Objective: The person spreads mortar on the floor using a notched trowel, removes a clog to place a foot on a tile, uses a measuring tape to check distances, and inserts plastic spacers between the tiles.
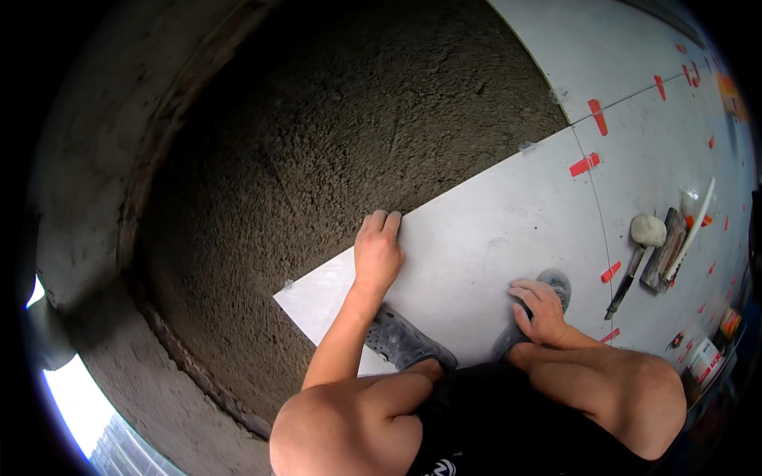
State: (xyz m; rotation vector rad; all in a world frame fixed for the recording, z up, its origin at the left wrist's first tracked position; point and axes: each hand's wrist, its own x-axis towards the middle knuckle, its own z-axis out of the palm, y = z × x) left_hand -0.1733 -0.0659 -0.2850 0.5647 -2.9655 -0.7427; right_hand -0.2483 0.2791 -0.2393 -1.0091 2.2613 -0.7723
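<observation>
I squat on a large light grey floor tile [476,230], which borders a bed of rough, dark mortar [317,135]. My left hand [379,252] is at the tile's far edge, its fingers close together and bent over the edge beside the mortar; the fingertips are hidden. My right hand [541,309] hangs loosely in front of my right shoe [556,287], with its fingers bent and a little apart and nothing in them. Clear plastic clips [527,147] stick out along the tile's edge.
Red wedges [597,117] sit along the tile joints. To the right lie a mallet with a pale head [648,231], a worn trowel-like tool [665,258] and a white stick [697,222]. A rough concrete wall [87,198] bounds the left. A white container [704,361] stands at lower right.
</observation>
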